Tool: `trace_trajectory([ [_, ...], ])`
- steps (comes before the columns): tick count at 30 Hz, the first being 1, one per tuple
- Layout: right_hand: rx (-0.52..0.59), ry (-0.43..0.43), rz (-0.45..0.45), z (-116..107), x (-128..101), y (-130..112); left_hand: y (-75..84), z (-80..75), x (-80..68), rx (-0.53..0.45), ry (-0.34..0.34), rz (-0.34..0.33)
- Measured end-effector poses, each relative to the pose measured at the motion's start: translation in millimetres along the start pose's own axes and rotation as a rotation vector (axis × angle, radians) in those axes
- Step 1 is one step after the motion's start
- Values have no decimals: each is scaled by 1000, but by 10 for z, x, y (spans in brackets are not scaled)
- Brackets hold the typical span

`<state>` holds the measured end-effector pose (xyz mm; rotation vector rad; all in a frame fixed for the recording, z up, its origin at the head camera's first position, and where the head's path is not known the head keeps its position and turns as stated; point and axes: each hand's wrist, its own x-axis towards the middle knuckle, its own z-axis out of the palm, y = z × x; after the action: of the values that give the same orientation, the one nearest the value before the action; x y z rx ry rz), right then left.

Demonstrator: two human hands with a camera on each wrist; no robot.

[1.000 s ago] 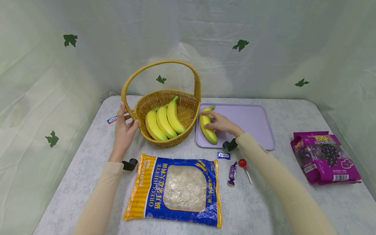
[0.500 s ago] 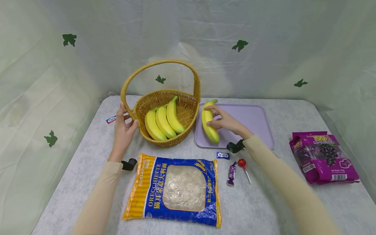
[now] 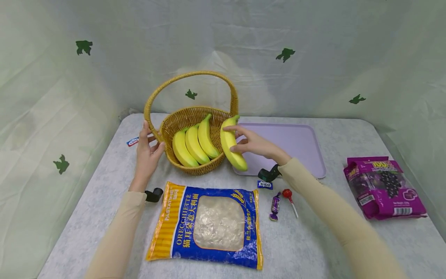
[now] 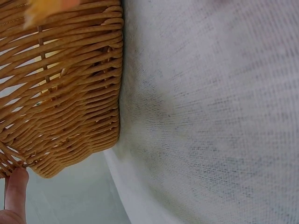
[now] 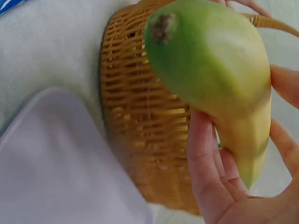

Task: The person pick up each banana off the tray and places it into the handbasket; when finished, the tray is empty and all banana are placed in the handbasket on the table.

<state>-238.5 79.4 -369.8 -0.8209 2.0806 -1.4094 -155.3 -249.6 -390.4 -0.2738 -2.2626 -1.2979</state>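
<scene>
The basket [image 3: 195, 131] is woven wicker, ribbed and rough, with a dull honey sheen. The banana [image 3: 231, 143] in the right hand [image 3: 256, 145] has smooth, waxy, faintly glossy skin. The bench [image 3: 313, 240] is covered in matt, coarse-woven grey cloth. The tray [image 3: 296, 143] is smooth matt plastic. The pasta bag [image 3: 209, 224] and grape-candy bag [image 3: 386, 188] are glossy, crinkled plastic film.

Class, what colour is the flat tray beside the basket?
Pale lilac; the tray shows best in the head view.
</scene>
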Motion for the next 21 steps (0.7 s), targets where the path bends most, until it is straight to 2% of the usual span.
trace_trajectory([
  [5,-31,-21,-40,100,149,-70,-200,9,9,-8,8,1],
  [9,-48,0,-65,140,305,-99,-378,13,18,-8,9,-5],
  [14,-57,34,-76,149,500,-132,-403,13,15,-15,11,-3],
  [21,-131,79,-17,131,655,-183,-365,17,14,-18,8,6],
])
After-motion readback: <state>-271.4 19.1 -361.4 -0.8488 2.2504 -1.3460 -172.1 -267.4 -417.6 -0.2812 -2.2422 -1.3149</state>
